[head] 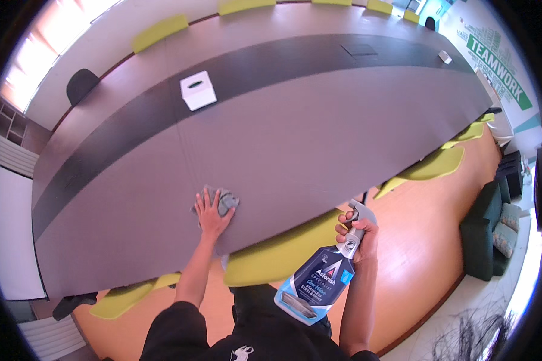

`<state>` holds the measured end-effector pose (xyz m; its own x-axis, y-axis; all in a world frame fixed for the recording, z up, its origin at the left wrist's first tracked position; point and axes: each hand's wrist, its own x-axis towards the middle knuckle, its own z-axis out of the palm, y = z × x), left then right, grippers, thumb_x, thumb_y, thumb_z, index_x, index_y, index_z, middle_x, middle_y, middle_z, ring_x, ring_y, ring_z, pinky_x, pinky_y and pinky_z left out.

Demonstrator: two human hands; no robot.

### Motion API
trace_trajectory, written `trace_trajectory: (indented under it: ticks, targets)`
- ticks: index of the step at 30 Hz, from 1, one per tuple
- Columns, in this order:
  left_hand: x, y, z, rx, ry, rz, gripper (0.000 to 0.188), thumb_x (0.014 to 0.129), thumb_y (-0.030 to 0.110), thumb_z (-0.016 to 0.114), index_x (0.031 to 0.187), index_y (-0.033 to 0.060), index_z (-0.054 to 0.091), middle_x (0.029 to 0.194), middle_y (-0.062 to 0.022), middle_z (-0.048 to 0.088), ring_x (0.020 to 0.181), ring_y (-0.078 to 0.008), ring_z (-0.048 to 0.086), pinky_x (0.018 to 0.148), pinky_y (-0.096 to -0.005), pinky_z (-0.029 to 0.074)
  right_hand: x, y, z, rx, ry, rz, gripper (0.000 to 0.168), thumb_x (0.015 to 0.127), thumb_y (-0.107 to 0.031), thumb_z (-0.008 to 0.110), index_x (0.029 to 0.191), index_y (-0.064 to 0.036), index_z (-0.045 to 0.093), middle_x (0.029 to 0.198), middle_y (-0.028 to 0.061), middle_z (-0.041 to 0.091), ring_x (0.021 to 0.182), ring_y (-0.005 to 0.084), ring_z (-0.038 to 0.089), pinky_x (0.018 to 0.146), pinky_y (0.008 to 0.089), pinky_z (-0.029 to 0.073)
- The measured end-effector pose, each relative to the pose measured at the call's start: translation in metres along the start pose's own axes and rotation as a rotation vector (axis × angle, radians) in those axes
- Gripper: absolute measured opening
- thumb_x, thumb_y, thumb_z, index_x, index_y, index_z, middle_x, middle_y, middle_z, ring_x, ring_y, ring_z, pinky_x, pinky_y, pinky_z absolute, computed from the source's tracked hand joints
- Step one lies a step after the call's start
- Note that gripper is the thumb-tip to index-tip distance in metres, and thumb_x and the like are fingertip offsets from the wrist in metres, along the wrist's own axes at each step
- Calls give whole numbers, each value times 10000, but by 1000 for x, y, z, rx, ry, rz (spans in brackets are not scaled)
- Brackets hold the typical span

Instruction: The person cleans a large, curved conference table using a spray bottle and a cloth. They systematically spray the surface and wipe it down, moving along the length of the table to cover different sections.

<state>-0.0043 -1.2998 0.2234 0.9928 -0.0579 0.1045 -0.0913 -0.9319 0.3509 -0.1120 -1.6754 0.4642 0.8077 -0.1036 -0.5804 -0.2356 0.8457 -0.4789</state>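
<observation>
My left hand [211, 215] presses flat on a crumpled grey cloth [227, 201], which lies on the long conference table [275, 149] near its front edge. The fingers are spread over the cloth and hide part of it. In my right hand [365, 237] is an Astonish spray bottle [318, 284], gripped around its neck under the grey trigger head [363, 214]. The bottle hangs tilted beyond the table's near edge, its label turned up towards me.
A white tissue box [198, 91] stands on the table's dark centre band, and a small white box [445, 57] sits at the far right. Yellow-green chairs [284, 252] line both sides. A dark green sofa [483, 230] with cushions is on the right.
</observation>
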Motion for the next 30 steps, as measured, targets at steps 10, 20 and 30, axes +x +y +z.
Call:
trace_trajectory:
  ticks: [10,20,30]
  targets:
    - [23,183,63,-143,-285,628,778,779,643,634,1450,280,485,1606,-151,243,1471,-455,177,1163,-624,182,-49,-38,-55,21,150,-222,299,662,-57,577,959,-40,552,919,109,530,690,192,460,540,318,482]
    - [72,222,71,-238,-188,347,736,817,616,630,1438,239,508,1609,-132,244,1480,-430,164,1180,-602,144,-60,-47,-58,-110,287,-273,324,659,-13,567,979,-68,577,945,115,570,682,184,515,564,347,497]
    - [-26,6,-96,119,124,-602,773,841,654,592,1472,229,456,1616,-123,233,1486,-406,163,1165,-615,150,-32,-62,34,-796,-19,-60,365,647,21,596,1010,-7,617,915,115,627,703,159,587,576,294,514]
